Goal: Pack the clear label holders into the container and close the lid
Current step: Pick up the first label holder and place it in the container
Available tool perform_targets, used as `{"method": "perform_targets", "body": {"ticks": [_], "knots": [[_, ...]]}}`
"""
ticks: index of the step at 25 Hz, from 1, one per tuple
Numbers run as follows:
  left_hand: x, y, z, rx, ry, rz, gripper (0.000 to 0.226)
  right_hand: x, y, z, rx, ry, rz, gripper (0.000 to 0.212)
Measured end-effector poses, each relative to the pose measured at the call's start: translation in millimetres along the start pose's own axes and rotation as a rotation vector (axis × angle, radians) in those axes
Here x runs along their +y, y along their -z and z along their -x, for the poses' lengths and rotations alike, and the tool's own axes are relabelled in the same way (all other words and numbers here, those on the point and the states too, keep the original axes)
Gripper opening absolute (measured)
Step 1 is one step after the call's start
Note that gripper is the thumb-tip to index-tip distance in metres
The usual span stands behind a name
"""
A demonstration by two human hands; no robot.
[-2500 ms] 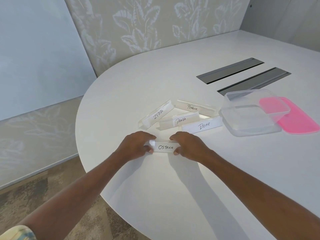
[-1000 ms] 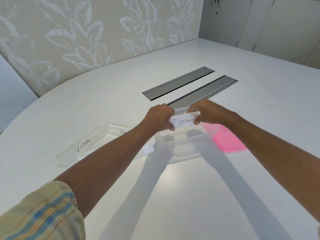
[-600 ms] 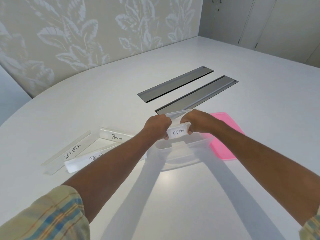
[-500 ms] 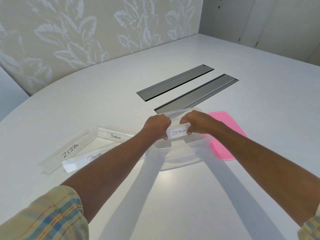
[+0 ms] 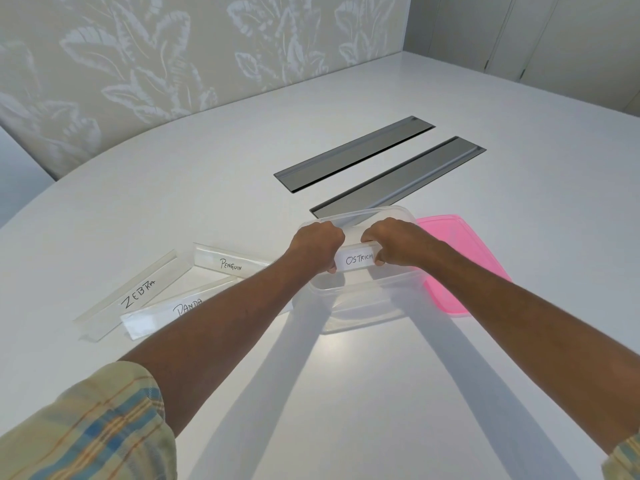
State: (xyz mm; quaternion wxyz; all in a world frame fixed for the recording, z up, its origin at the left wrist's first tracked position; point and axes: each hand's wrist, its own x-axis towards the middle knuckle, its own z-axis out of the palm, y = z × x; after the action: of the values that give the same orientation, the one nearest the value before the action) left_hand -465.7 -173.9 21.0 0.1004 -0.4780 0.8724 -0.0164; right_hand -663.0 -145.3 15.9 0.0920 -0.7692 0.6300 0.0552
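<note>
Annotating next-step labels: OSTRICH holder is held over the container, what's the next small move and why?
Probably lower the OSTRICH holder to the floor of the container and let go. The left hand and right hand grip its ends inside the rim, so it looks lined up. The ZEBRA holder, PENGUIN holder and PANDA holder are not yet packed, and the pink lid lies alongside.

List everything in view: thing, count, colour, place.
Ostrich label holder: 1, clear with white card, held over the container
Zebra label holder: 1, clear, table, far left
Penguin label holder: 1, clear, table, left of the container
Panda label holder: 1, clear, table, partly under the left forearm
Container: 1, clear, table centre
Lid: 1, pink, table, right of the container
Table slots: 2, grey, beyond the container
Table: 1, white
Left hand: gripping the Ostrich holder's left end
Right hand: gripping its right end
</note>
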Motion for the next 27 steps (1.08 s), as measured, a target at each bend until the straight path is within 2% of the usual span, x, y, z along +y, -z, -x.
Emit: {"method": "perform_targets", "body": {"ticks": [4, 8, 13, 19, 27], "knots": [[-7.9, 17.2, 7.4, 0.081, 0.014, 0.2, 0.056, 1.1, 4.8, 5.0, 0.068, 0.012, -0.087, 0.046], [-25.7, 44.1, 25.6, 0.241, 0.041, 0.338, 0.039, -3.9, 24.2, 12.7, 0.179, -0.009, -0.261, 0.049], [-60.7, 63.0, 69.3, 0.361, 0.095, 0.437, 0.027, -38.9, 52.3, 15.6, 0.273, 0.053, -0.338, 0.039], [-107.9, 52.0, 124.7, 0.311, 0.208, 0.451, 0.029, -114.1, 65.5, 13.6, 0.293, 0.138, -0.428, 0.037], [-157.1, -0.2, 194.5, 0.188, 0.3, 0.504, 0.039, -205.6, 46.1, 13.2, 0.179, 0.223, -0.333, 0.042]]}}
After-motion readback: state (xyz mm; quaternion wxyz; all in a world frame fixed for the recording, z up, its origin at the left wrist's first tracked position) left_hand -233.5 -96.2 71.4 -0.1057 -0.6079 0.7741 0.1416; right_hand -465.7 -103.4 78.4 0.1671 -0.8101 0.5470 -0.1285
